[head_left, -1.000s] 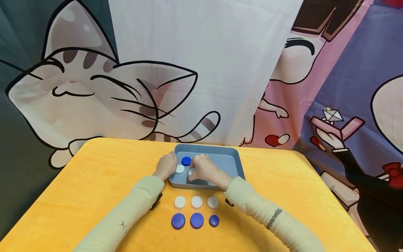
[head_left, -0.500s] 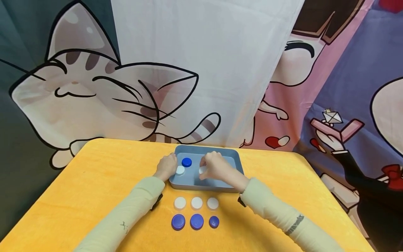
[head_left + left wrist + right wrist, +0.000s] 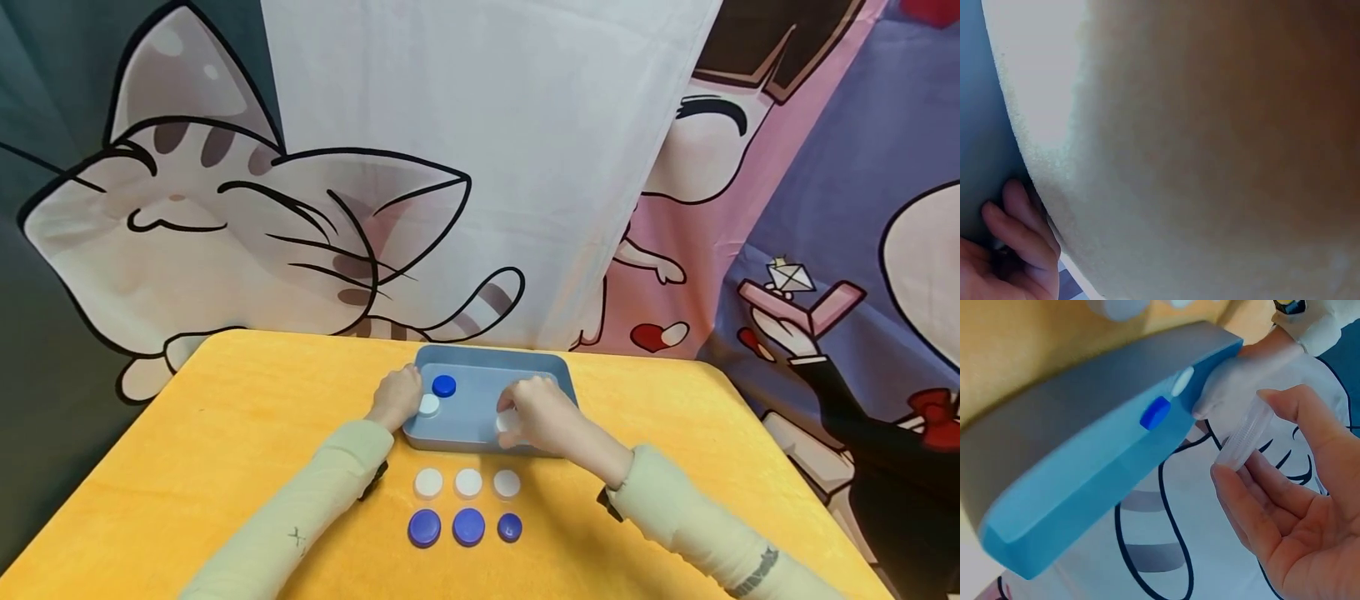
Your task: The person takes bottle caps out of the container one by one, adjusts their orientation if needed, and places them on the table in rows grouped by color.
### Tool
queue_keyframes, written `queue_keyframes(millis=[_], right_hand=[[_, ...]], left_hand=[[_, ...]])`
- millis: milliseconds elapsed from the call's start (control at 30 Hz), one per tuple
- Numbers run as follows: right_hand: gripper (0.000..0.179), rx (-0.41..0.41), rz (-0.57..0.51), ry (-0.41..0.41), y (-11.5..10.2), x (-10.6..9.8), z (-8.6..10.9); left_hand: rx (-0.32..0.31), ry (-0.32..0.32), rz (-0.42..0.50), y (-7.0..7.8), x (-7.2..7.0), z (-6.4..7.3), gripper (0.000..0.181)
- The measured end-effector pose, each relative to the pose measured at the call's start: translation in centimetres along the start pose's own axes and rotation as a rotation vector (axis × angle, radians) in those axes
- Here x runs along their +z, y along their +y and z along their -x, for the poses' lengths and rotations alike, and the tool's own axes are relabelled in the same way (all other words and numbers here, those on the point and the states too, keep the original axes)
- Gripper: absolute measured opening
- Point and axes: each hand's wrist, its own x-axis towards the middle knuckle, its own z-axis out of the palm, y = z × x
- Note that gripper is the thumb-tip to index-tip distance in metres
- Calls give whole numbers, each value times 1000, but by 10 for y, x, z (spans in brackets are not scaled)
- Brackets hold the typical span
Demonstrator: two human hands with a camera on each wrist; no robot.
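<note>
My right hand (image 3: 543, 412) pinches a white bottle cap (image 3: 1247, 434) between thumb and fingertips, with the cap on edge. It hovers over the right part of a blue-grey tray (image 3: 472, 445). My left hand (image 3: 396, 398) grips the tray's left rim; in the left wrist view its curled fingers (image 3: 1022, 231) show only at the lower left, the rest covered by a blurred pale surface. Inside the tray at the left lie a blue cap (image 3: 444, 385) and, nearer me, another white cap (image 3: 429, 406).
In front of the tray, a row of three white caps (image 3: 468, 483) lies on the yellow cloth (image 3: 300, 375). Nearer still is a row of three blue caps (image 3: 468, 527), the rightmost smaller. A printed curtain (image 3: 480, 167) hangs behind the table.
My right hand has moved rightward across the tray, carrying the white cap away from the two caps at the left. My left hand has stayed at the rim.
</note>
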Motion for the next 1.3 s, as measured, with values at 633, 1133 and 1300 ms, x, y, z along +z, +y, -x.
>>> queue_keyframes(millis=[633,1133,1300], right_hand=[[23,60,-21,20,19,29,51],[19,22,-22,-29,38,55,67],[24,26,-30,-58,40,61,71]], left_hand=[[14,13,-36,3,0,7,38],[7,26,-33,5,-1,5,39],[0,24,-40,5,-1,5,41]])
